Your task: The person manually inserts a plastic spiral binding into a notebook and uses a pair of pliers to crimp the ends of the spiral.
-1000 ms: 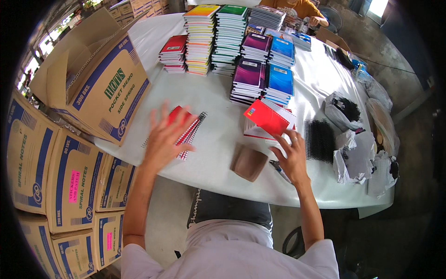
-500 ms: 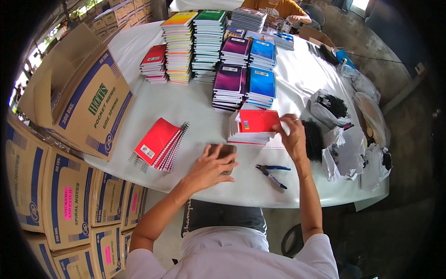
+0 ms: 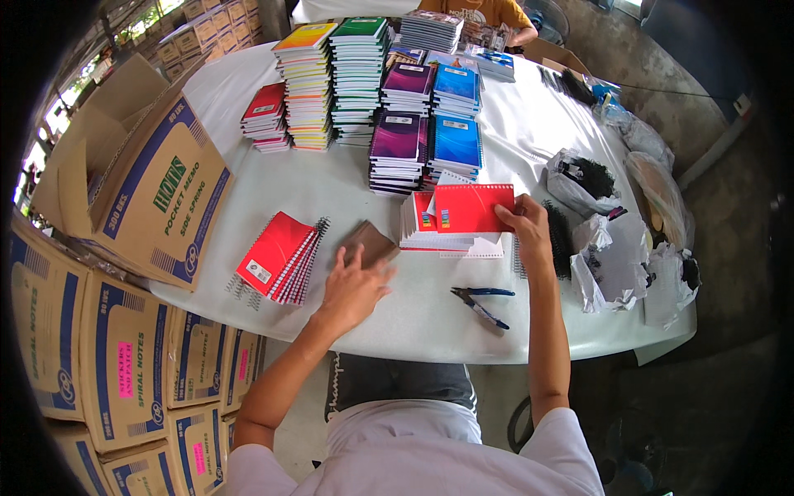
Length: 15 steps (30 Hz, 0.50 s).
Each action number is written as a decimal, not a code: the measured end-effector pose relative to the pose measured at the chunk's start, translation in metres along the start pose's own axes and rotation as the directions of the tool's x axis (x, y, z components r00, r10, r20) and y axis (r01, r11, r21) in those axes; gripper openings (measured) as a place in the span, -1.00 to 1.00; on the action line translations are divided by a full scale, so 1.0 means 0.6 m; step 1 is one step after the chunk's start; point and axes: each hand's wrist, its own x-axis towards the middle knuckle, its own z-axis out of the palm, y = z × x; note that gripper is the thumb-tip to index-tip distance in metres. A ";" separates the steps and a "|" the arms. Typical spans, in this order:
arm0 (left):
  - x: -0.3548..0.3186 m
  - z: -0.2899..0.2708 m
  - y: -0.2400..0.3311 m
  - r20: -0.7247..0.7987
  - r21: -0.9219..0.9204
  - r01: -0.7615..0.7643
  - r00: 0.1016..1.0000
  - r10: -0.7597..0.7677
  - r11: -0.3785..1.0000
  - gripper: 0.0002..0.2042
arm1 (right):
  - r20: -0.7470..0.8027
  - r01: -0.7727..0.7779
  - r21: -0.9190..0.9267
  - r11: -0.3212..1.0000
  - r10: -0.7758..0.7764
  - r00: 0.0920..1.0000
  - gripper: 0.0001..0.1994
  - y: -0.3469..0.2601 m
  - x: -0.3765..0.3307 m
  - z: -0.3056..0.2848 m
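At a white table (image 3: 331, 186) we see a person's left hand (image 3: 354, 285) lying flat with fingers spread, its fingertips touching a small brown block (image 3: 370, 244) that sits between a fanned pile of red notebooks (image 3: 277, 258) and a short stack of pages (image 3: 451, 236). The right hand (image 3: 525, 227) pinches the right edge of a red cover (image 3: 473, 207), thumb on top, holding it over that stack. Blue-handled pliers (image 3: 480, 302) lie near the table's front edge, between the forearms. Tall stacks of coloured notebooks (image 3: 364, 83) stand farther back; bags of black coils (image 3: 583, 178) lie to the right. Cartons (image 3: 149, 190) crowd the left.
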 end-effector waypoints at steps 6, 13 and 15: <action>-0.033 -0.026 0.039 -0.339 -0.933 -0.279 0.896 -0.288 0.228 -0.06 | 0.206 0.140 0.236 0.962 -0.191 0.960 -0.82 -0.010 -0.179 0.072; -0.076 0.072 0.058 -0.271 -0.962 -0.269 0.921 -0.281 0.049 -0.03 | 0.419 -0.112 0.323 0.940 -0.036 0.907 -0.78 0.056 -0.277 0.142; -0.076 0.062 0.062 -0.306 -0.952 -0.288 0.904 -0.300 0.103 -0.04 | 0.433 -0.069 0.252 0.965 -0.049 0.900 -0.79 0.061 -0.281 0.141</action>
